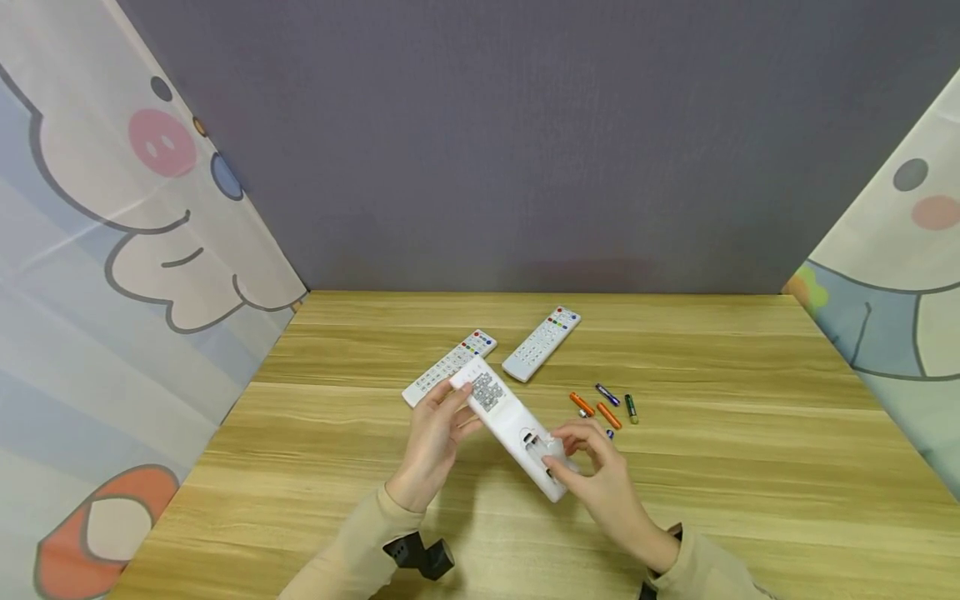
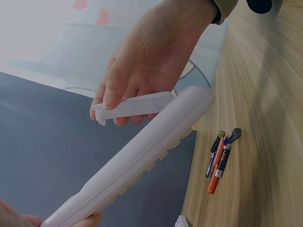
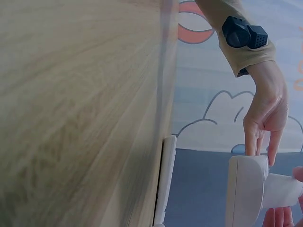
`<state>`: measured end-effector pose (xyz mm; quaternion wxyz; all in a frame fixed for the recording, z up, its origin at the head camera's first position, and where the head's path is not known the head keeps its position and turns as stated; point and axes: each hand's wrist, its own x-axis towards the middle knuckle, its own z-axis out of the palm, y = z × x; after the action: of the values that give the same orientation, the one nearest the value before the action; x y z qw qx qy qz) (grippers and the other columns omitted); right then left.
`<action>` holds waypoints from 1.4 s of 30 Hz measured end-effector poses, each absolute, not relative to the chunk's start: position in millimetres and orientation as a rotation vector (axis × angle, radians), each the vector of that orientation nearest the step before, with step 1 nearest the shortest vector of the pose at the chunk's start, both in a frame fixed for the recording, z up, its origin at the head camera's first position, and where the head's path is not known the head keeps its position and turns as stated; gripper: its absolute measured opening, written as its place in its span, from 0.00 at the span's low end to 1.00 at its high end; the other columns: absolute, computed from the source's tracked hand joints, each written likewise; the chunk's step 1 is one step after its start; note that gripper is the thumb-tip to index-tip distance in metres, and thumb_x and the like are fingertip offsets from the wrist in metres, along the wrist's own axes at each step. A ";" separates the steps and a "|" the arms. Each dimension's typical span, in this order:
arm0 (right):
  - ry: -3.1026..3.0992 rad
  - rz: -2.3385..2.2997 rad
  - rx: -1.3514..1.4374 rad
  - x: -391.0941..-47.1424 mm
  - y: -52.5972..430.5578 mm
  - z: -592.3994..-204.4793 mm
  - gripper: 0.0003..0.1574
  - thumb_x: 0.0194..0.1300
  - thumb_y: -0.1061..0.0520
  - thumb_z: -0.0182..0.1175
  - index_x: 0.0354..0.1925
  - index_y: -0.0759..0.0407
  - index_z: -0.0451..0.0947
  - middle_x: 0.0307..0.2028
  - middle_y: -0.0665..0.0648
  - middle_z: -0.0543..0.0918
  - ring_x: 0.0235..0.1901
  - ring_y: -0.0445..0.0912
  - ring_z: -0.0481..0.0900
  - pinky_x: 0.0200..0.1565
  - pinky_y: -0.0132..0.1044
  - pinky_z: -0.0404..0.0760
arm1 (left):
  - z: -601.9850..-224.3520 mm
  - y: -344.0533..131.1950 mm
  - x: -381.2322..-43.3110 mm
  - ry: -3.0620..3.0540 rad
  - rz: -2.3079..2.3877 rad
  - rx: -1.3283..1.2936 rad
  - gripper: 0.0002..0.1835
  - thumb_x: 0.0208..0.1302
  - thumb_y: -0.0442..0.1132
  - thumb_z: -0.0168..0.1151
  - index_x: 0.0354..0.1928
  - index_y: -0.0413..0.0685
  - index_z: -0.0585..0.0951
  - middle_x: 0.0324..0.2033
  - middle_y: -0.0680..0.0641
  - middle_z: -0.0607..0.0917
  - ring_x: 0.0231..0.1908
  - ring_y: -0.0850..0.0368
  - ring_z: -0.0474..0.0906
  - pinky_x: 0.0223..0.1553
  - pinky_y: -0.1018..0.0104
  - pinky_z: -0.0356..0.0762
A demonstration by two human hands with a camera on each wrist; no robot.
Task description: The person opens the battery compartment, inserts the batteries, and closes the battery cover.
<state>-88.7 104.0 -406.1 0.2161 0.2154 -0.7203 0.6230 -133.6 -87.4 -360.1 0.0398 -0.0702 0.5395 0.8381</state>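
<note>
A white remote control [image 1: 513,425] is held above the table with its back turned up and its battery compartment uncovered. My left hand [image 1: 435,446] grips its upper end, thumb on the back near a printed label. Between the thumb and fingers of my right hand [image 1: 603,479] is a white battery cover [image 2: 137,105], pinched at its edges. The cover is tilted off the compartment at the remote's lower end, and in the left wrist view one end of it overlaps the remote's edge. Dark contacts show inside the compartment in the head view.
Two more white remotes lie buttons up on the wooden table, one [image 1: 540,343] toward the back, another [image 1: 438,377] partly behind the held one. Right of them are several loose batteries, including an orange one [image 1: 609,416] and a green one [image 1: 632,408]. A grey panel [image 1: 540,167] rises behind.
</note>
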 end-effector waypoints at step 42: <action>-2.241 1.245 0.649 -107.8 170.2 -400.2 0.25 0.34 0.77 0.66 0.36 0.65 0.78 0.36 0.55 0.77 0.33 0.36 0.73 0.32 0.23 0.77 | -366.0 -111.5 -134.6 1.675 2.544 -0.341 0.19 0.63 0.31 0.48 0.54 0.31 0.63 0.31 0.50 0.80 0.30 0.57 0.80 0.31 0.69 0.81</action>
<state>-107.8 170.2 -400.2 0.2462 0.2378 -0.8213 0.4563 -134.6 -111.5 -366.0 0.0383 -0.1112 0.5461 0.8294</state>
